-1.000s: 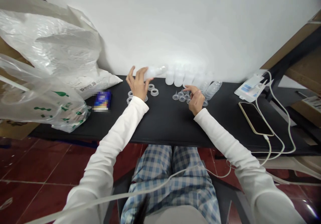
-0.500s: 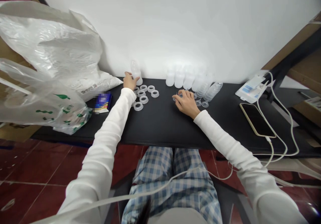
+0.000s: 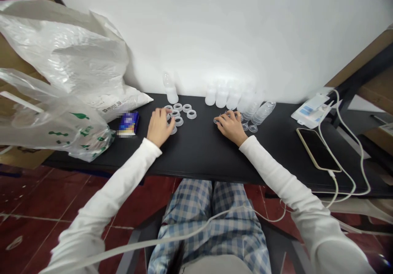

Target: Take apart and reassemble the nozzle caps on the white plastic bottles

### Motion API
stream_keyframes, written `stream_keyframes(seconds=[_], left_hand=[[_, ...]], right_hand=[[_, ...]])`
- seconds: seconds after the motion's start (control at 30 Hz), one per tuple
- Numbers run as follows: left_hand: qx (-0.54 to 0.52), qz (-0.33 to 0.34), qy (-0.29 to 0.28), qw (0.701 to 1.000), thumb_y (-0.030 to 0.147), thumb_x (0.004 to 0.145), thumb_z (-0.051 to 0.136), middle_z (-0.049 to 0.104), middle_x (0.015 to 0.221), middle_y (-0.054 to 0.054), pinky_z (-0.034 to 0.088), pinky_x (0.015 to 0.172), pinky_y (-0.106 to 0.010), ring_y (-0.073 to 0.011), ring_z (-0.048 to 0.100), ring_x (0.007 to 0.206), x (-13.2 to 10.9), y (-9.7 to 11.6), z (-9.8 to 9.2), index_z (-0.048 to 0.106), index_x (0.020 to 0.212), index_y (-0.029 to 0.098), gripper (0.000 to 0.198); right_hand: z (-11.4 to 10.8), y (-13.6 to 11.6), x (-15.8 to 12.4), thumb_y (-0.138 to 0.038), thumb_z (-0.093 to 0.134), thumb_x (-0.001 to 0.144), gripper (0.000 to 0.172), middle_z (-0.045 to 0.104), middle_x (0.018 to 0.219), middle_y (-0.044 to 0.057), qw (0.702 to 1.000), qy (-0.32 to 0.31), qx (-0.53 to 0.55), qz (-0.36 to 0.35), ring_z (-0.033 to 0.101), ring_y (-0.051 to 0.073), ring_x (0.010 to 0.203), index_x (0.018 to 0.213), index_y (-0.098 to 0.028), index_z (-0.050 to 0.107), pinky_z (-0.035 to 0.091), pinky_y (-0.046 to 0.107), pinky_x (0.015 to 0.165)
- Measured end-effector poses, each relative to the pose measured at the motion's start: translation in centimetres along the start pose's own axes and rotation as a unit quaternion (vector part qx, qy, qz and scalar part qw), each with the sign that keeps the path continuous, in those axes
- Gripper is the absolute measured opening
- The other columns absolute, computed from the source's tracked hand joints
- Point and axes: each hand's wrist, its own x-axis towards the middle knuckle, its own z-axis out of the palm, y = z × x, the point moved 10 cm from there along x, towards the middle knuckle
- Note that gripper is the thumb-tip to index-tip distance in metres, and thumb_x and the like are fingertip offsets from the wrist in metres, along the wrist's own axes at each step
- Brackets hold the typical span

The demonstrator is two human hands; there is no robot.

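Black table [image 3: 202, 155] set against a white wall [image 3: 196, 28]; red tiled floor [image 3: 33, 196] below. Left hand [image 3: 159, 126]: palm down at the near-left edge of a cluster of clear rings [image 3: 191, 114], fingers bent and slightly apart, thumb beside the rings. Whether it pinches one cannot be told. Behind the rings, near the wall, stands one bottle [image 3: 172, 95], white below, with a clear domed top. Right hand [image 3: 231, 126]: palm down over a group of small clear discs [image 3: 253, 128], fingers curled down among them; the fingertips are partly hidden, so contact or pinch cannot be told. Beyond the discs: a row of white bottles [image 3: 221, 98] along the wall, with clear domes [image 3: 262, 112] nested and leaning at its right end. Far right: phone [image 3: 317, 149] with white cable [image 3: 336, 190] attached. Left side: blue packet [image 3: 128, 123], just beside a printed plastic bag [image 3: 70, 122].
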Motion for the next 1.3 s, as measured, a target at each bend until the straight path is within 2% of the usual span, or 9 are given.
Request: stream_keyframes(seconds=[0.1, 0.23, 0.53, 0.63, 0.73, 0.83, 0.93, 1.07, 1.3], left_hand=[[0.063, 0.041, -0.034, 0.997, 0.037, 0.089, 0.058, 0.061, 0.109, -0.019, 0.050, 0.094, -0.054, -0.0374, 0.061, 0.102, -4.7, 2.6, -0.5, 0.061, 0.113, 0.016, 0.033], [0.044, 0.061, -0.066, 0.995, 0.037, 0.089, 0.061, 0.060, 0.113, -0.018, 0.052, 0.093, -0.051, -0.0349, 0.061, 0.101, -6.9, 4.7, 0.4, 0.059, 0.122, 0.015, 0.039], [-0.262, 0.043, -0.151, 0.952, 0.018, 0.084, 0.070, 0.052, 0.115, -0.009, 0.047, 0.110, -0.043, -0.0214, 0.058, 0.112, -1.9, 10.6, 8.0, 0.062, 0.110, 0.018, 0.027], [-0.419, -0.100, -0.140, 0.892, 0.025, 0.079, 0.078, 0.058, 0.104, -0.005, 0.054, 0.099, -0.039, -0.0169, 0.062, 0.098, 1.0, 9.7, 11.3, 0.059, 0.102, 0.018, 0.030], [-0.562, -0.245, -0.129, 0.779, 0.032, 0.084, 0.076, 0.062, 0.089, -0.002, 0.057, 0.092, -0.034, -0.0122, 0.064, 0.086, 2.0, 8.6, 13.8, 0.056, 0.092, 0.017, 0.026], [-0.660, -0.303, -0.119, 0.678, 0.042, 0.085, 0.076, 0.064, 0.080, 0.000, 0.057, 0.094, -0.034, -0.0110, 0.068, 0.083, 1.9, 8.2, 14.2, 0.055, 0.083, 0.016, 0.033], [-0.692, -0.316, -0.124, 0.637, 0.051, 0.082, 0.076, 0.067, 0.076, -0.001, 0.057, 0.097, -0.038, -0.0132, 0.072, 0.081, 1.4, 8.0, 13.6, 0.055, 0.080, 0.015, 0.042], [-0.692, -0.313, -0.128, 0.638, 0.054, 0.083, 0.074, 0.069, 0.076, -0.002, 0.061, 0.092, -0.037, -0.0153, 0.074, 0.081, 1.0, 8.6, 13.1, 0.054, 0.080, 0.015, 0.044], [-0.634, -0.266, -0.140, 0.713, 0.053, 0.085, 0.072, 0.070, 0.082, -0.001, 0.059, 0.058, -0.020, -0.0088, 0.068, 0.063, 1.1, 9.6, 12.5, 0.056, 0.089, 0.018, 0.039]], right_hand=[[-0.3, -0.1, 0.0, -0.027, 0.044, 0.102, 0.028, 0.072, 0.102, 0.010, 1.000, 0.011, -0.004, -0.002, 0.055, 0.031, 0.113, 0.112, -0.020, 0.069, 0.030, 0.052, 0.105], [-0.8, -0.1, 0.1, -0.032, 0.046, 0.102, 0.028, 0.071, 0.103, 0.011, 1.000, 0.019, 0.008, 0.004, 0.055, 0.031, 0.113, 0.114, -0.020, 0.068, 0.029, 0.051, 0.104], [-1.6, 0.2, 0.2, -0.030, 0.049, 0.102, 0.027, 0.070, 0.117, 0.011, 0.999, 0.022, -0.025, 0.018, 0.055, 0.030, 0.113, 0.122, -0.023, 0.066, 0.027, 0.047, 0.101], [-2.1, 0.7, 0.3, -0.032, 0.047, 0.103, 0.030, 0.071, 0.118, 0.009, 0.998, 0.044, -0.012, 0.034, 0.055, 0.029, 0.112, 0.126, -0.027, 0.066, 0.028, 0.045, 0.098], [-2.7, 1.3, 0.2, -0.034, 0.042, 0.105, 0.033, 0.073, 0.115, 0.007, 0.996, 0.071, 0.016, 0.053, 0.058, 0.028, 0.109, 0.129, -0.028, 0.064, 0.029, 0.044, 0.097], [-3.0, 1.9, 0.1, -0.035, 0.036, 0.107, 0.035, 0.075, 0.108, 0.008, 0.990, 0.095, 0.070, 0.080, 0.061, 0.026, 0.103, 0.129, -0.024, 0.062, 0.033, 0.043, 0.095], [-3.0, 2.2, -0.1, -0.040, 0.035, 0.107, 0.036, 0.074, 0.107, 0.011, 0.978, 0.120, 0.138, 0.096, 0.065, 0.024, 0.097, 0.121, -0.019, 0.062, 0.036, 0.042, 0.094], [-2.8, 1.9, -0.2, -0.045, 0.040, 0.106, 0.032, 0.074, 0.106, 0.009, 0.962, 0.131, 0.219, 0.098, 0.069, 0.022, 0.092, 0.112, -0.021, 0.060, 0.037, 0.043, 0.094], [-2.6, 1.7, -0.1, -0.046, 0.046, 0.103, 0.028, 0.072, 0.084, 0.000, 0.950, 0.116, 0.272, 0.100, 0.062, 0.017, 0.068, 0.109, -0.023, 0.061, 0.036, 0.039, 0.087]])
